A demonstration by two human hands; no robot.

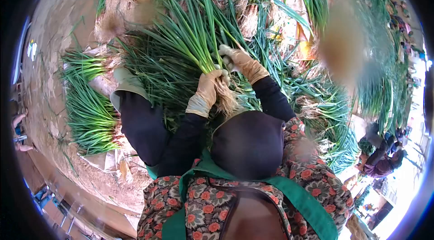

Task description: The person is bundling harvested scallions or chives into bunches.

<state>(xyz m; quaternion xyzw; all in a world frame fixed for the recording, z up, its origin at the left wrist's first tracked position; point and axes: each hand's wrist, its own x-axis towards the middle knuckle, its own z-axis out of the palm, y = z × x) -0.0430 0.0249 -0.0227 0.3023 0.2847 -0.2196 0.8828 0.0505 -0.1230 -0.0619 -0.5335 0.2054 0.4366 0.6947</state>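
Observation:
My left hand (pixel 204 94), in a tan glove, is closed around a bunch of green onions (pixel 190 27) just above its pale roots (pixel 224 97). The long leaves fan upward and away from me. My right hand (pixel 242 62), also gloved, grips the same bunch from the other side, a little higher on the stalks. Both black sleeves reach forward from my floral garment and green apron (pixel 298 194). My left knee (pixel 140 122) is raised beside the bunch.
Heaps of green onions (pixel 88 109) lie all around on sacking over dirt ground (pixel 49 41), at left, ahead and right (pixel 334 118). Another person (pixel 382 156) crouches at the right. Someone's arm (pixel 18 120) shows at the left edge.

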